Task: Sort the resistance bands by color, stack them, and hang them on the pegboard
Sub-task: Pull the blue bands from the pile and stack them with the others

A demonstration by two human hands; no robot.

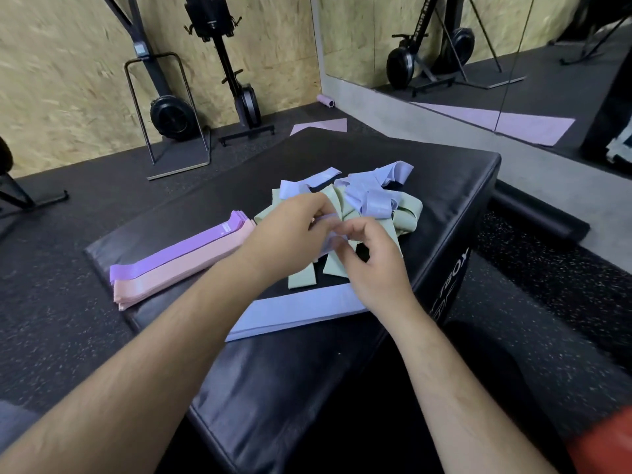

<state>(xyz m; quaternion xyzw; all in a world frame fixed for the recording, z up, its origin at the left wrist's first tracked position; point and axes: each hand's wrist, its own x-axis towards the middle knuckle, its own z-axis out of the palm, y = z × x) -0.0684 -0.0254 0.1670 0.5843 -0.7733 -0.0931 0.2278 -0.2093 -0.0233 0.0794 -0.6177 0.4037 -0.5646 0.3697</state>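
- Black padded box (307, 388) stands on a dark speckled rubber floor; all the bands lie on its top.
- Left hand (290, 234) and right hand (372, 265) meet over the middle of the box, close together, just above the loose heap.
- Both hands grip one pale blue band (330, 246). Left fingers are curled round its upper part, and the right thumb and fingers are bent in on its lower part. Most of the band is hidden by the hands.
- Loose heap (369, 200): pale blue and sage green bands tangled together, unsorted, at the far right part of the box top.
- Two green bands (301, 278) trail out of the heap toward the person, lying flat under the hands.
- Purple stack (178, 254): flat, tidy, on the left side of the box, set at a slant.
- Pink stack (178, 271): flat, directly beside the purple one on its near side, long edges touching, same slant.
- Blue stack (294, 313): pale blue bands laid flat nearest the person. The right wrist crosses its right end.
- Behind: chipboard wall, dark exercise machines leaning upright, a lilac foam roller (325, 100) in the corner, a lilac mat (321, 126) on the floor.
- Wall mirror (478, 46) on the right reflects a machine and the mat.
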